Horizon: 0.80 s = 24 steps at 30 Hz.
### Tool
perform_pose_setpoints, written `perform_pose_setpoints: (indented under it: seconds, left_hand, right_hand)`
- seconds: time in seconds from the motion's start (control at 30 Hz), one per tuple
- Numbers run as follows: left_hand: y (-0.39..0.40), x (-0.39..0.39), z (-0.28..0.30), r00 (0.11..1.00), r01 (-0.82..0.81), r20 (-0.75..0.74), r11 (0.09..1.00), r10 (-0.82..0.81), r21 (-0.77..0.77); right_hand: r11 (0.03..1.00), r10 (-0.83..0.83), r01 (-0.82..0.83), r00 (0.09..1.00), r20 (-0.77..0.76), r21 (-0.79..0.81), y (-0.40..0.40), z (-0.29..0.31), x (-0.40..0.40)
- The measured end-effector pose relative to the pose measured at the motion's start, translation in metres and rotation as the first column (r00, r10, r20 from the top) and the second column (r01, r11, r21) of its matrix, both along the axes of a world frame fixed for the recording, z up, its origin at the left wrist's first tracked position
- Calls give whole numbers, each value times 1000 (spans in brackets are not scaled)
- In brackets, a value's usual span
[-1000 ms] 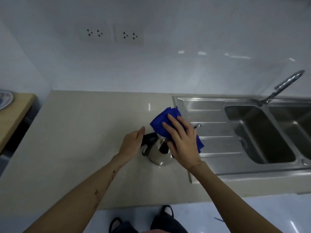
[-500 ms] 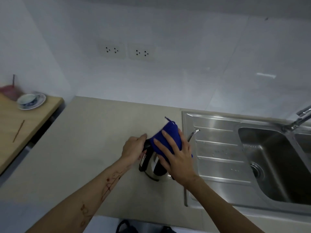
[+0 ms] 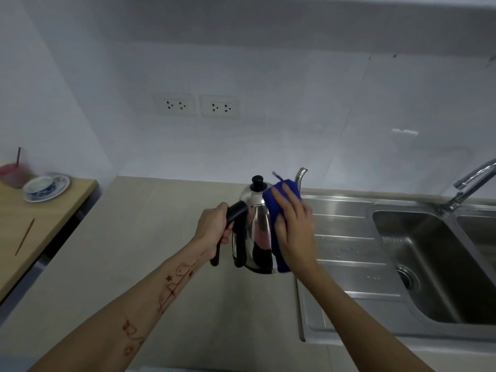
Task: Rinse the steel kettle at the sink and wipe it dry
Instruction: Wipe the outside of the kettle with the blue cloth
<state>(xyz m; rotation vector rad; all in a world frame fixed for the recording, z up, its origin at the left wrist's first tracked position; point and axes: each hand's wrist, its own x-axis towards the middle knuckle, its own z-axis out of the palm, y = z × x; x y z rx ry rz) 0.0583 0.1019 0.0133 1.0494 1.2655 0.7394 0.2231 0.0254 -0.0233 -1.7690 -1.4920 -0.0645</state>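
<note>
The steel kettle point(image 3: 256, 232) stands upright above the beige counter point(image 3: 150, 237), just left of the sink's drainboard. It has a black lid knob, a black handle and a thin curved spout pointing right. My left hand point(image 3: 213, 232) is closed around the black handle. My right hand point(image 3: 295, 232) presses a blue cloth point(image 3: 280, 200) flat against the kettle's right side. Whether the kettle's base touches the counter is hard to tell.
The steel sink point(image 3: 429, 264) with its drainboard and faucet point(image 3: 467, 186) lies to the right. A wooden table point(image 3: 32, 224) at the left holds a cup on a saucer point(image 3: 44, 187), a red container and a thin stick. Two wall sockets point(image 3: 198, 106) sit above the counter.
The kettle has come upright and higher in my left hand's grip. My right hand with the blue cloth has slid from the top down onto the kettle's right side. The view has tilted up.
</note>
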Motion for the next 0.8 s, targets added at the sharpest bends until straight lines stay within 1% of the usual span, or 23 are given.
perform_pose_setpoints:
  seconds: [0.03, 0.07, 0.1, 0.13, 0.17, 0.2, 0.23, 0.27, 0.3, 0.33, 0.37, 0.43, 0.47, 0.5, 0.53, 0.6, 0.7, 0.73, 0.77, 0.8]
  left_hand:
    - [1, 1, 2, 1000, -2, -2, 1000, 2, 5]
    - [1, 1, 3, 1000, -8, 3, 1000, 8, 1]
    - [2, 1, 3, 1000, -17, 16, 1000, 17, -9]
    - [2, 0, 3, 999, -20, 28, 1000, 21, -20]
    - [0, -2, 3, 999, -14, 33, 1000, 15, -27]
    - [-1, -3, 2, 1000, -1, 30, 1000, 2, -27]
    - [-3, -3, 2, 1000, 13, 24, 1000, -12, -21]
    - [-4, -3, 2, 1000, 24, 18, 1000, -24, -15]
    - [-5, -3, 3, 999, 30, 16, 999, -30, -11]
    - [-5, -4, 3, 999, 31, 18, 1000, -30, -7]
    - [-5, -5, 4, 999, 25, 23, 1000, -25, -5]
    - [-4, -8, 6, 999, 12, 34, 1000, -11, -8]
    - [-3, -9, 7, 999, 12, 31, 1000, -12, -7]
    - [-3, -10, 7, 1000, 18, 23, 1000, -18, -4]
    - [-4, -10, 6, 1000, 25, 14, 1000, -25, -3]
    - [-6, -11, 3, 1000, 29, 12, 1000, -29, -8]
    - [-7, -13, 0, 1000, 21, -7, 1000, -21, 13]
    - [-7, -13, 0, 999, 20, -34, 999, -19, 33]
    - [-6, -13, 0, 998, 19, -66, 998, -16, 56]
    - [-6, -13, 1, 995, 20, -101, 997, -12, 78]
  right_hand:
    - [997, -68, 65, 992, -104, -29, 6, 12, -14]
    - [994, -104, 101, 990, -96, -37, 8, 20, -29]
    - [995, -98, 98, 995, -10, -6, 6, 20, -42]
    - [998, -60, 57, 991, 117, 28, 0, 12, -50]
    - [998, -17, 6, 979, 204, 57, -8, 3, -52]
    - [996, 6, -23, 978, 208, 81, -14, -3, -50]
    - [995, -9, -4, 991, 131, 95, -15, -3, -46]
    - [996, -50, 52, 998, -27, 76, -11, 4, -43]
    - [994, -100, 108, 973, -209, 31, -2, 14, -43]
    - [991, -133, 135, 936, -325, -17, 7, 26, -44]
    - [989, -149, 140, 930, -337, -50, 11, 34, -48]
    - [993, -116, 112, 985, -130, -34, 7, 29, -55]
    - [996, -90, 88, 995, -52, -26, 2, 23, -58]
    - [997, -77, 77, 997, -27, -24, -5, 16, -58]
    - [997, -74, 73, 996, -45, -23, -10, 13, -56]
    - [997, -71, 67, 985, -154, -35, -8, 18, -47]
    - [996, 9, -37, 947, -322, -82, 14, 44, -25]
    - [987, 38, -91, 936, -349, -136, 22, 53, -14]
    - [960, 62, -154, 930, -362, -233, 30, 65, -4]
    - [914, 80, -216, 926, -370, -344, 38, 78, 5]
